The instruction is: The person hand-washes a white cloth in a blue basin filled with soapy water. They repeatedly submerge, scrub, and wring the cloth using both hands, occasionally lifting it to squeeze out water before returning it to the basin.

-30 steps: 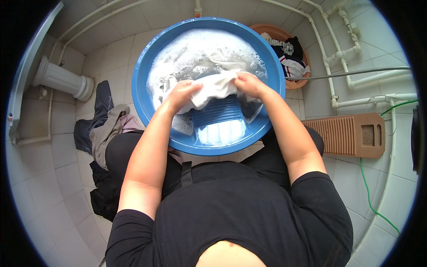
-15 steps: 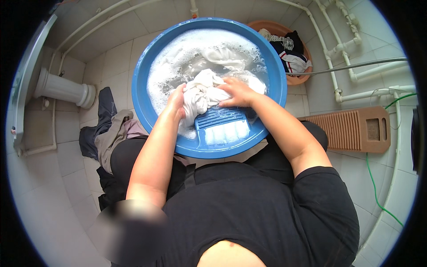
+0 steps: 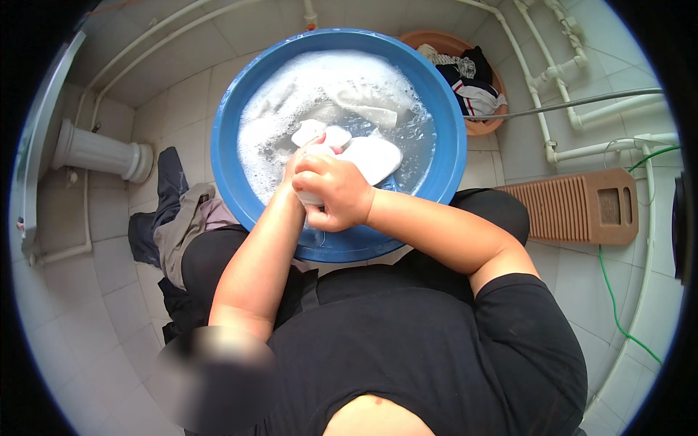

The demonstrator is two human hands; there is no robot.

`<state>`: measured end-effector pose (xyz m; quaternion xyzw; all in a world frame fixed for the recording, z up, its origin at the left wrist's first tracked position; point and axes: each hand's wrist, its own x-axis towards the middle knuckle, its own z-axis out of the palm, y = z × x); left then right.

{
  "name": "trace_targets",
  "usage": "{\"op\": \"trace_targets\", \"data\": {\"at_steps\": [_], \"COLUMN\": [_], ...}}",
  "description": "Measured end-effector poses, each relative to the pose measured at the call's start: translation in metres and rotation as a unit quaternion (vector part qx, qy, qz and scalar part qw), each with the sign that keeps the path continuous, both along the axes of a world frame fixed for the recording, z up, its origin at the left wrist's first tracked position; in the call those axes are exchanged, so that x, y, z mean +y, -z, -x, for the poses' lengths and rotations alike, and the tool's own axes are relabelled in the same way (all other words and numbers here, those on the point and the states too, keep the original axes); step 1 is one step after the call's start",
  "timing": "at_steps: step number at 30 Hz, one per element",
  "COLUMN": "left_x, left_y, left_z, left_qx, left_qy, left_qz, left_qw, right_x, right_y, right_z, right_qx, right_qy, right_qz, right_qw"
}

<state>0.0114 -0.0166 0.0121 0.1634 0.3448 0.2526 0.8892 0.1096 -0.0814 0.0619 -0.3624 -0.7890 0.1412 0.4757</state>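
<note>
A wet white cloth (image 3: 372, 160) is bunched up over the near part of a round blue tub (image 3: 230, 174) of sudsy water. My right hand (image 3: 336, 190) is closed round a gathered end of it, fingers curled in. Just behind, my left hand (image 3: 297, 161) grips the same cloth, partly covered by the right hand and the fabric. Another pale piece of fabric (image 3: 367, 105) floats among the foam (image 3: 320, 69) further back. The ridged washboard part of the tub is mostly hidden under my hands and the cloth.
An orange basin (image 3: 486, 128) with dark and white clothes stands behind the tub at right. A brown washboard (image 3: 563, 207) lies to the right, near a green cord (image 3: 618, 312) and white pipes (image 3: 603, 149). Clothes (image 3: 178, 221) lie on the floor at left, by a white pedestal (image 3: 105, 151).
My right hand has moved left and nearer, from lying open on the cloth to closing round it beside my left hand. The cloth is now bunched tighter and its loose part bulges rightward.
</note>
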Motion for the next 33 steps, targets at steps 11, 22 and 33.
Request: {"op": "trace_targets", "data": {"at_steps": [11, 22, 33], "left_x": [-0.005, 0.037, 0.005], "left_y": [0.029, -0.03, 0.009], "left_z": [0.004, 0.026, 0.009], "left_qx": [0.113, 0.045, 0.292], "left_qy": [-0.04, -0.316, 0.103], "left_qz": [-0.147, -0.089, -0.353], "left_qw": [0.982, 0.943, 0.883], "right_x": [0.009, 0.048, 0.033], "right_y": [0.036, 0.02, 0.107], "right_z": [-0.001, -0.137, -0.107], "right_qx": [-0.005, -0.281, -0.276], "right_qy": [0.146, 0.102, 0.193], "right_qz": [0.001, 0.319, 0.241], "right_qw": [0.989, 0.899, 0.91]}}
